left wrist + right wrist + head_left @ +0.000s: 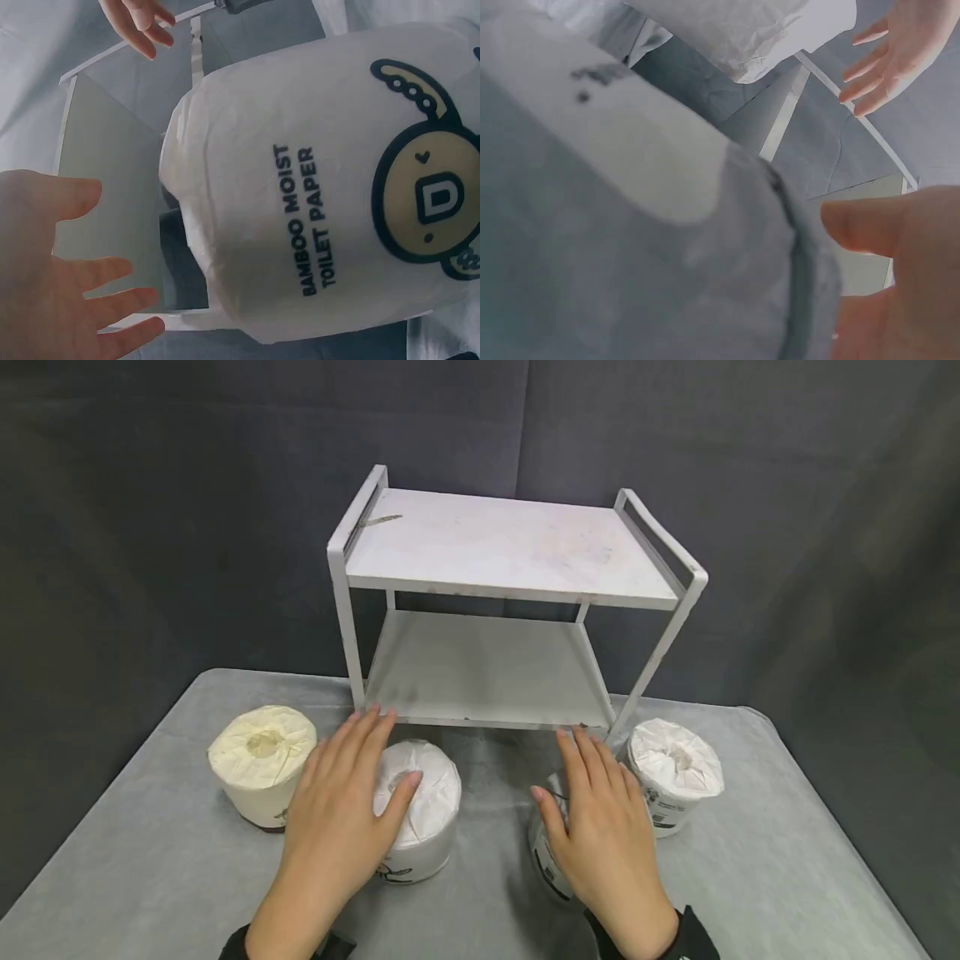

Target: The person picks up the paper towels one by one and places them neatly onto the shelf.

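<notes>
My left hand is spread with straight fingers over the space between a cream-wrapped toilet roll and a white-wrapped toilet roll, overlapping the white one in the head view. "Bamboo moist toilet paper" is printed on the wrapped toilet roll filling the left wrist view, with the fingers apart from it. Fingers extended, my right hand hovers above another wrapped toilet roll, hiding most of it. To its right stands one more white-wrapped toilet roll. Neither hand grips anything.
Behind the rolls, a white two-tier shelf rack with raised side handles stands on the grey cloth-covered table. Its lower shelf lies just beyond both hands' fingertips in the head view. A dark fabric backdrop hangs behind.
</notes>
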The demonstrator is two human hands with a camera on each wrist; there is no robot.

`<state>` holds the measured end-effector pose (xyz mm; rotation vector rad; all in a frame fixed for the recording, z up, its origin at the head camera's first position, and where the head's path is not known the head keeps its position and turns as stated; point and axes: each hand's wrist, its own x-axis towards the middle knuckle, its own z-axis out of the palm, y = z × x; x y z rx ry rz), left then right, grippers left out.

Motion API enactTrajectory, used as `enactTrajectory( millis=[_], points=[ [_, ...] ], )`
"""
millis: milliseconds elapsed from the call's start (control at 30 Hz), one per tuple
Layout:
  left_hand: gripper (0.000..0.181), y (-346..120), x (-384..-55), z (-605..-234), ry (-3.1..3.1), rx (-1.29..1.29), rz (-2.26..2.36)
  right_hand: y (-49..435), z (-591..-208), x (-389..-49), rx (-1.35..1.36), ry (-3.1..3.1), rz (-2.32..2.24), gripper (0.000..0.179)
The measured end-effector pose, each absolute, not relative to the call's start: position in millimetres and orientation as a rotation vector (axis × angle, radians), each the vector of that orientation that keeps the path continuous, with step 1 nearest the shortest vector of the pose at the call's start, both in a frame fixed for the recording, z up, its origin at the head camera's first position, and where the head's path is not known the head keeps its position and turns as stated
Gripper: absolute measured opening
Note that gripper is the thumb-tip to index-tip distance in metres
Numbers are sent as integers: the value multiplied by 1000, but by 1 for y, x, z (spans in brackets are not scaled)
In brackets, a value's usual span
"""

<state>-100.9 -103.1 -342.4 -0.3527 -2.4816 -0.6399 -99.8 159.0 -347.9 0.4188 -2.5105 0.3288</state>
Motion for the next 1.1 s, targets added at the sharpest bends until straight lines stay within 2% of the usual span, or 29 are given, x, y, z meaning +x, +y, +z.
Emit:
enactTrajectory(
  millis=[167,433,767,1100],
  points=[
    [67,-106,-101,-342,-2431,-312,-708,160,-348,-99,440,-2492,350,64],
    [84,-112,-106,-346,-2408,-203,-892,164,-343,-97,446,-2536,384,64],
    [77,-120,-115,-353,-2571,-62,-1209,180,-326,-89,524,-2636,574,57],
    [64,-127,-136,-359,-2475,-174,-1539,213,-309,-86,718,-2688,493,54]
  ],
)
